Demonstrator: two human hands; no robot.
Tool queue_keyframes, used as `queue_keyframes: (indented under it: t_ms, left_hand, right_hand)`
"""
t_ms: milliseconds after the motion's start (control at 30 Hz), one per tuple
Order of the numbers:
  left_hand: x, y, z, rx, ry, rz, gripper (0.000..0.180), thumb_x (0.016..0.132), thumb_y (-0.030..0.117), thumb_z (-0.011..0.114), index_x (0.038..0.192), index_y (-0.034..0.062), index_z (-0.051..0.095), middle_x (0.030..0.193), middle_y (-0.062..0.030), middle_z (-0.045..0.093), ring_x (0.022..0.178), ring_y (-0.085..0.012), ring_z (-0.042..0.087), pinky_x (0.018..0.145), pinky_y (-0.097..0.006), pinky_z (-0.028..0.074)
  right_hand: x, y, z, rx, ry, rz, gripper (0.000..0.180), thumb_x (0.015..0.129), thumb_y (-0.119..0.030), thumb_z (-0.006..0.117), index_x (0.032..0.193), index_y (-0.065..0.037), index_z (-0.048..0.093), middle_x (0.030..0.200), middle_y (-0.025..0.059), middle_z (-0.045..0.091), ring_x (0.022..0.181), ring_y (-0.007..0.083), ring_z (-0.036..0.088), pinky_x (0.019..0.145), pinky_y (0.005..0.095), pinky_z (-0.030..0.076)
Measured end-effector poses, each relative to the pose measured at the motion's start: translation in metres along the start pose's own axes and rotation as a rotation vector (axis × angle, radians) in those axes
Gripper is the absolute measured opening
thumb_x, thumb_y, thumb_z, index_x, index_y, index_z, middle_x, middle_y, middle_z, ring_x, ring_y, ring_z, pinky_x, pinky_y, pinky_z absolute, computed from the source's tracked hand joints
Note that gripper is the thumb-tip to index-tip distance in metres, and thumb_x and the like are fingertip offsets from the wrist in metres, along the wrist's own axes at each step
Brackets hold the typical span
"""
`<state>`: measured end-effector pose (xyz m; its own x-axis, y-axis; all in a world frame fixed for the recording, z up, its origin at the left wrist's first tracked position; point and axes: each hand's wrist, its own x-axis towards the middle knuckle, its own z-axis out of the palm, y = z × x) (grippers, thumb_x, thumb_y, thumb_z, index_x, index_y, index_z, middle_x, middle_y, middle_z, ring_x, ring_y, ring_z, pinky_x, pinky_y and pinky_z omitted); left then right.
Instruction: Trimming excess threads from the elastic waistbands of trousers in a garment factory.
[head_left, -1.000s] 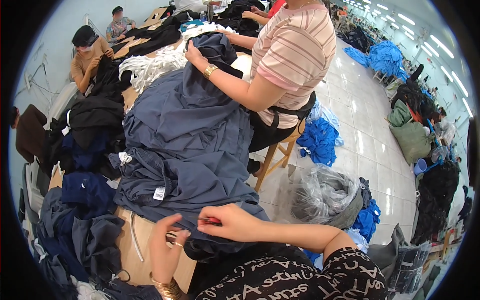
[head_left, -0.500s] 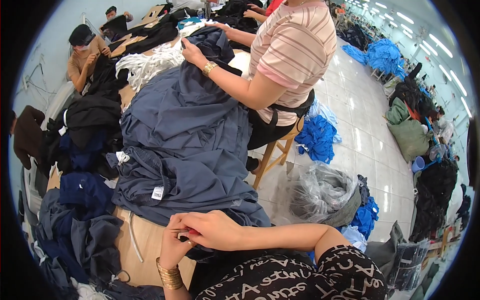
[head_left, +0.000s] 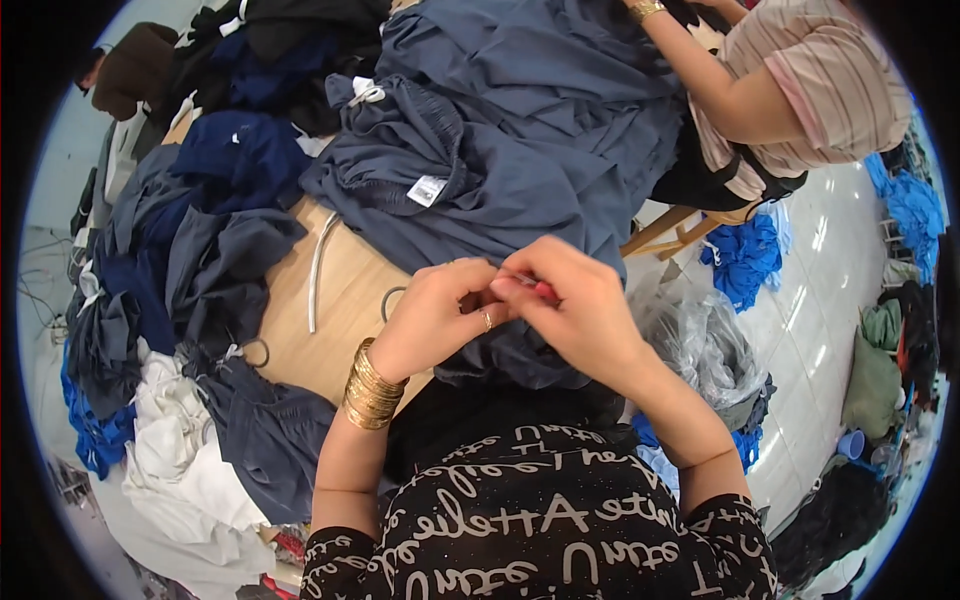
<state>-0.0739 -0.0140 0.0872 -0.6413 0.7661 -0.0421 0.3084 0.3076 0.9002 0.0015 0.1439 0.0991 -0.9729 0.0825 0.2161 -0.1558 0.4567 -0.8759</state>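
My left hand, with gold bangles at the wrist, is closed in a pinch, its fingertips meeting those of my right hand. What the left fingers pinch, if anything, is too small to make out. My right hand is closed round a small red object, mostly hidden by the fingers, so its kind does not show. Just beyond both hands lies a grey-blue garment with a gathered elastic waistband and a white label. Dark cloth lies below my hands, at the table's near edge.
A white cord lies on the wooden table. Navy and grey garments are heaped at the left, with white cloth below them. A co-worker in a striped shirt handles cloth at far right. A plastic-wrapped bundle stands on the right.
My view has tilted down and turned, so the scene sits higher and farther right. My hands, crossed over each other before, now meet at the fingertips; the red object stays in the right hand.
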Motion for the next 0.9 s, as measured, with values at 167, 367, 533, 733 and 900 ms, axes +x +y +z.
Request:
queue_keyframes:
  t_ms: [167,367,533,733,900]
  left_hand:
    - [-0.007,-0.019,0.000,-0.313,0.035,-0.138,0.014,0.079,0.013,0.069,0.077,0.0016,0.061,0.071,0.0015,0.059,0.058,-0.0036,0.045,0.054,-0.020,0.038]
    - [-0.007,-0.022,0.008,-0.478,0.091,-0.158,0.016,0.081,0.015,0.068,0.077,0.0011,0.061,0.072,0.0044,0.060,0.060,0.0002,0.044,0.053,-0.017,0.036]
    - [-0.011,-0.022,0.009,-0.287,0.148,-0.199,0.015,0.080,0.014,0.068,0.075,0.0014,0.061,0.066,0.0050,0.057,0.054,-0.0019,0.041,0.049,-0.020,0.035]
    - [-0.005,0.007,0.005,0.194,0.151,-0.087,0.018,0.078,0.018,0.069,0.074,0.0041,0.058,0.060,-0.0049,0.054,0.047,-0.0134,0.044,0.047,-0.026,0.036]
    - [0.003,0.000,0.004,0.454,0.037,0.146,0.021,0.075,0.014,0.070,0.071,0.0014,0.054,0.059,-0.0041,0.055,0.052,-0.0159,0.049,0.048,-0.027,0.038]
  right_hand:
    - [-0.006,0.007,-0.015,-0.126,0.070,0.096,0.015,0.080,-0.014,0.065,0.087,-0.004,0.057,0.072,0.0094,0.061,0.061,0.0244,0.061,0.054,0.0298,0.046]
    - [-0.030,0.027,-0.005,-0.182,-0.053,0.153,0.025,0.082,-0.025,0.064,0.091,-0.005,0.054,0.074,0.0106,0.060,0.068,0.0264,0.060,0.061,0.0341,0.046]
    - [-0.044,0.037,0.005,-0.136,-0.035,0.229,0.022,0.081,-0.023,0.064,0.090,-0.006,0.055,0.069,0.0047,0.058,0.063,0.0237,0.054,0.064,0.0346,0.040]
    - [-0.050,0.034,0.007,-0.133,-0.139,0.209,0.026,0.077,-0.028,0.068,0.089,-0.008,0.055,0.070,0.0024,0.055,0.069,0.0194,0.051,0.070,0.0325,0.035]
    - [-0.056,0.031,0.006,-0.128,-0.204,0.195,0.028,0.075,-0.028,0.070,0.090,-0.007,0.057,0.068,0.0029,0.052,0.066,0.0186,0.050,0.070,0.0305,0.035]
